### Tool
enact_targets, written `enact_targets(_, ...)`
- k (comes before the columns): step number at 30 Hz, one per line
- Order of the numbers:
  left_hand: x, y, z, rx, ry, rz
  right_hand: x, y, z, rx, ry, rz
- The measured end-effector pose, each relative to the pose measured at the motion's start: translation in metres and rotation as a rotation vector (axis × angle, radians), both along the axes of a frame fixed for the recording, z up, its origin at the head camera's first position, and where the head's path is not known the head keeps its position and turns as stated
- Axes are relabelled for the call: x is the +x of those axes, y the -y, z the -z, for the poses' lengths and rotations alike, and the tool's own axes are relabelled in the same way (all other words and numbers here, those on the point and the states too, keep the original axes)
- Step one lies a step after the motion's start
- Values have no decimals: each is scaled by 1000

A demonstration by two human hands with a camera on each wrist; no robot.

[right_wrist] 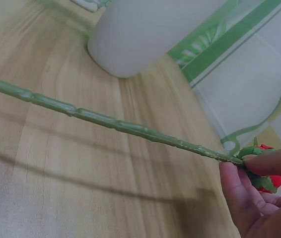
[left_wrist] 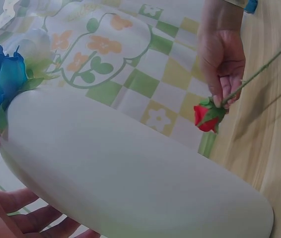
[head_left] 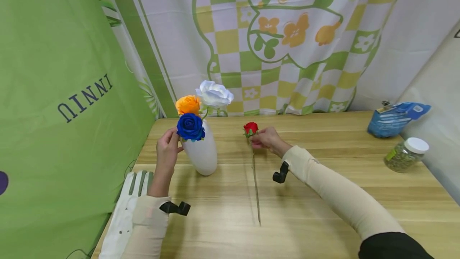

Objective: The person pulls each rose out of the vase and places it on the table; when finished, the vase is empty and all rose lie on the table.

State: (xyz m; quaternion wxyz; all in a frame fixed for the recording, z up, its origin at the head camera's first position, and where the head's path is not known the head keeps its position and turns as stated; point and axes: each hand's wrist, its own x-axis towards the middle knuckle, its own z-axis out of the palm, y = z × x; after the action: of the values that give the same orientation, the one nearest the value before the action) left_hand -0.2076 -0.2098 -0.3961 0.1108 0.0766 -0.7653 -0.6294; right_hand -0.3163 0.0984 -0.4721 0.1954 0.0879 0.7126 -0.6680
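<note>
A white vase (head_left: pixel 201 153) stands on the table, holding a blue rose (head_left: pixel 190 126), an orange rose (head_left: pixel 188 104) and a white flower (head_left: pixel 215 93). At the vase's left side, near the mouth, my left hand (head_left: pixel 167 149) holds it, the fingers partly hidden behind the white wall in the left wrist view. To the right of the vase, my right hand (head_left: pixel 267 138) pinches a red rose (head_left: pixel 250 128) just below its bloom. Its long green stem (right_wrist: pixel 115 124) slants down toward me over the table, casting a shadow on the wood.
A white slatted object (head_left: pixel 123 211) lies at the table's left edge. On the right are a blue bag (head_left: pixel 391 119) and a jar with a white lid (head_left: pixel 404 157). A patterned curtain (head_left: pixel 266 79) hangs behind the table, with green cloth (head_left: pixel 72 151) on the left.
</note>
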Motion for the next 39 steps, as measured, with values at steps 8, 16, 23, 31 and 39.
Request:
enact_targets(8, 0, 1, 0, 2, -10, 14, -5, 1, 10, 30, 20, -8)
enact_targets(16, 0, 2, 0, -8, -6, 9, -6, 2, 12, 44, 32, -17)
enact_targets(23, 1, 3, 0, 1, -3, 26, -5, 2, 14, 76, 38, -12)
enact_targets(31, 0, 3, 0, 11, 6, 34, -6, 2, 14, 76, 44, -6)
enact_targets(39, 1, 3, 0, 1, 3, 29, -5, 1, 15, 78, 30, -14)
